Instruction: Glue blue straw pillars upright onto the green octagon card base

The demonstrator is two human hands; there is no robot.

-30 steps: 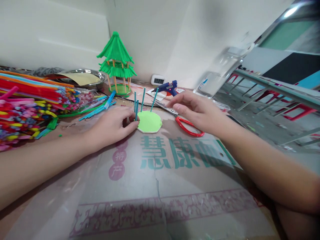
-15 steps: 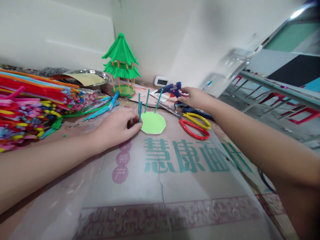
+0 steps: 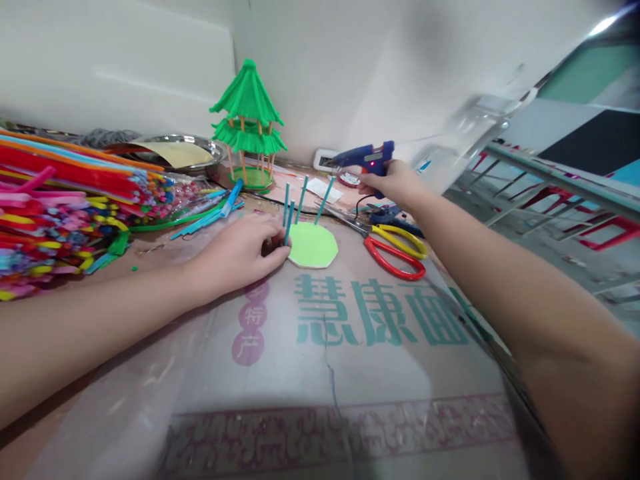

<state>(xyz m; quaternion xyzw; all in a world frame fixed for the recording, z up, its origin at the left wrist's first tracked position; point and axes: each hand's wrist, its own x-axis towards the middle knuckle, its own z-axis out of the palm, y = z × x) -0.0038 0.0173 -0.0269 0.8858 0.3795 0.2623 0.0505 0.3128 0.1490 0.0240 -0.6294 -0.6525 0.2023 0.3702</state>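
My left hand [image 3: 250, 250] is closed, its thumb and finger pinching a thin blue stick [image 3: 289, 225] upright at the left edge of a light green octagonal board [image 3: 314, 247]. Several other blue sticks rise from the board's far side, some leaning. Farther back on the right, my right hand [image 3: 393, 187] grips a blue hot glue gun [image 3: 367, 160] by its handle. A small red light glows on its body and the nozzle points left. Scissors [image 3: 397, 250] with one red and one yellow handle lie right of the board.
A green-roofed model pavilion [image 3: 250, 130] stands behind. Bundles of coloured pipe cleaners [image 3: 60, 213] fill the left side. A metal bowl [image 3: 215, 157], a small white digital timer [image 3: 323, 160] and a white paper piece [image 3: 325, 190] are near the wall. Printed plastic sheeting [image 3: 300, 380] covers the table.
My right hand has lifted the glue gun from the table, so it now overlaps the timer. My left hand keeps its pinch on the stick. The view has shifted slightly.
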